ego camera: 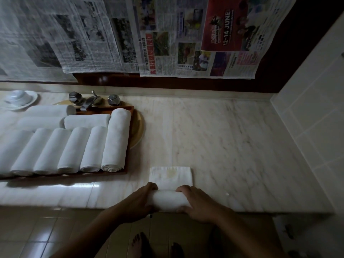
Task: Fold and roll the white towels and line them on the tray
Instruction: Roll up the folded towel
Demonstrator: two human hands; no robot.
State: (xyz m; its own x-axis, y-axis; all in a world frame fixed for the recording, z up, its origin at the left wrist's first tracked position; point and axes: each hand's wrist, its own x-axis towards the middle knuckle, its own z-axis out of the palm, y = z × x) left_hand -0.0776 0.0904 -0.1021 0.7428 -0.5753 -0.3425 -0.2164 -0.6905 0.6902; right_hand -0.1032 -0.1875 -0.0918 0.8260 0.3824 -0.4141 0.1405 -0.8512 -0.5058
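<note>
Towelling is showing white and soft: your white towel point(170, 201) is sitting half rolled at the near edge of the pale, veined marble surface point(232, 146). It is forming a plump cylinder, with its flat folded tail stretching away from you and showing a faint yellowish mark. Your left hand point(138, 202) and right hand point(199, 203) are gripping the roll's two ends. The fingers point(184, 189) are curling over its top and clamping it, so the roll is lying between both palms. To your left, the dark wooden tray point(111, 175) is carrying rolled towels point(116, 140) packed side by side and touching, with more lying crosswise behind.
</note>
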